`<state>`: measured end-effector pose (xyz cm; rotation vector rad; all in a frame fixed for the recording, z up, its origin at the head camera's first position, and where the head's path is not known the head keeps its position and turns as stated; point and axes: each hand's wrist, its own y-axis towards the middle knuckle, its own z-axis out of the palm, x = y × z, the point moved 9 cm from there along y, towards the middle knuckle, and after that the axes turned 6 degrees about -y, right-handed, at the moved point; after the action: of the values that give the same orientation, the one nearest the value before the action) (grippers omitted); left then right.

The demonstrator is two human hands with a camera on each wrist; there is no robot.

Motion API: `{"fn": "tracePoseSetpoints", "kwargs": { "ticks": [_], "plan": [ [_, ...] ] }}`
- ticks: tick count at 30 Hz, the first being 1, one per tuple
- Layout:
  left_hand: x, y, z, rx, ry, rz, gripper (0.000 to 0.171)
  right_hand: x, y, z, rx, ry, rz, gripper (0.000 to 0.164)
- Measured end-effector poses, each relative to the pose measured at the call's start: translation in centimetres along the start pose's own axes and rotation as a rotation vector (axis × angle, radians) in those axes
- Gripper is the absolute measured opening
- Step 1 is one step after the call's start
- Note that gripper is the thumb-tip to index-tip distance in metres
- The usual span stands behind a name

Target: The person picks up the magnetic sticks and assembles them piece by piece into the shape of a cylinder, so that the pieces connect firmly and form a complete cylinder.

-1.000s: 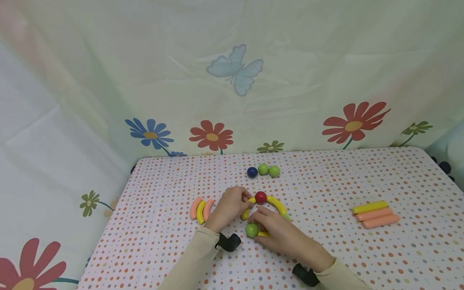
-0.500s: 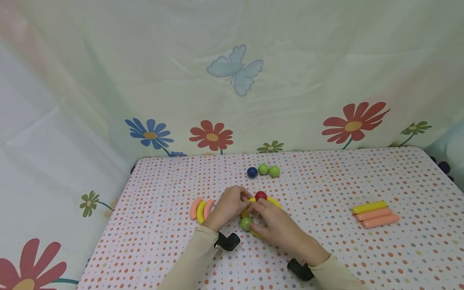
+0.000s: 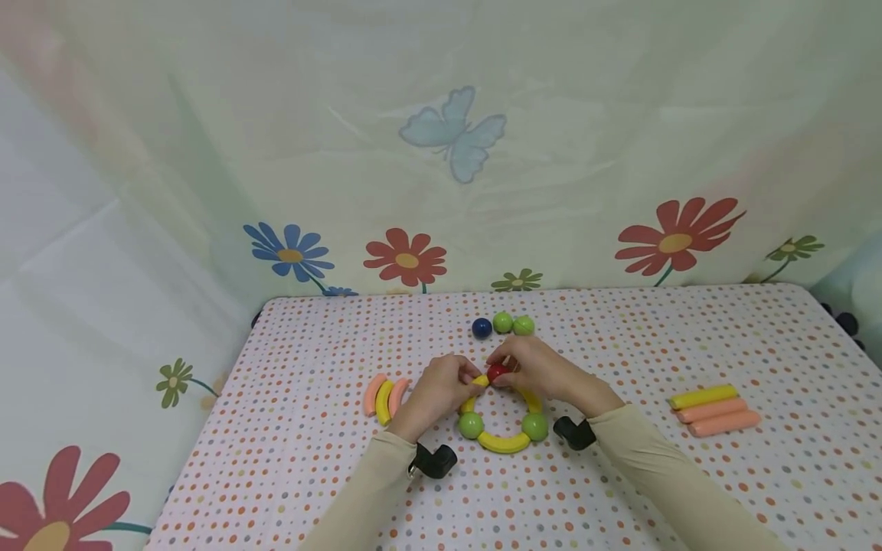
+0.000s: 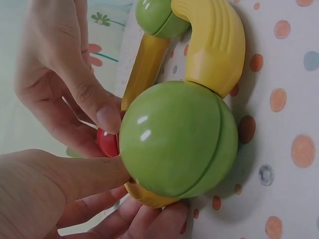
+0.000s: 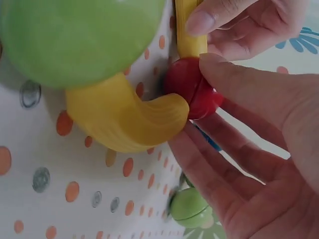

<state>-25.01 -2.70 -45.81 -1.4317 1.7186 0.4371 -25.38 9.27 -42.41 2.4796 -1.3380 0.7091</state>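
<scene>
Three curved yellow rods form a ring with a red ball (image 3: 496, 373) at the back and a green ball (image 3: 471, 425) at each side, the right green ball (image 3: 534, 426) opposite. A front yellow rod (image 3: 504, 443) joins the two green balls. My left hand (image 3: 437, 390) pinches the left yellow rod (image 5: 192, 42) near its back end, beside the red ball. My right hand (image 3: 540, 371) grips the red ball between thumb and fingers, as the right wrist view shows. There the right yellow rod (image 5: 124, 119) meets the red ball; in the head view my hand partly covers it.
Behind the ring stand a dark blue ball (image 3: 481, 328) and two green balls (image 3: 513, 324). Left of my left hand lie several curved rods (image 3: 383, 402), pink and yellow. Straight rods (image 3: 713, 409), also pink and yellow, lie at the right on the dotted tablecloth (image 3: 289, 474).
My right hand has left the left green ball and moved back to the red ball, uncovering the ring's front. The left green ball shifted slightly backward. My left hand keeps its place.
</scene>
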Motion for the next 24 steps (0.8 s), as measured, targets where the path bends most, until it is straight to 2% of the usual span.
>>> {"fn": "tracePoseSetpoints", "kwargs": {
  "ticks": [10,16,24],
  "plan": [
    [0.1,-0.2,0.1,0.002,-0.014,-0.009,0.014,-0.3,-0.2,0.0,-0.092,-0.034,0.057,0.026],
    [-0.2,-0.3,0.1,-0.010,-0.012,0.007,0.014,0.0,-0.8,0.0,-0.163,-0.079,0.055,0.027],
    [0.2,-0.4,0.2,-0.016,-0.030,-0.004,0.016,-0.3,-2.0,-0.1,-0.180,-0.011,0.028,0.027]
  ]
}}
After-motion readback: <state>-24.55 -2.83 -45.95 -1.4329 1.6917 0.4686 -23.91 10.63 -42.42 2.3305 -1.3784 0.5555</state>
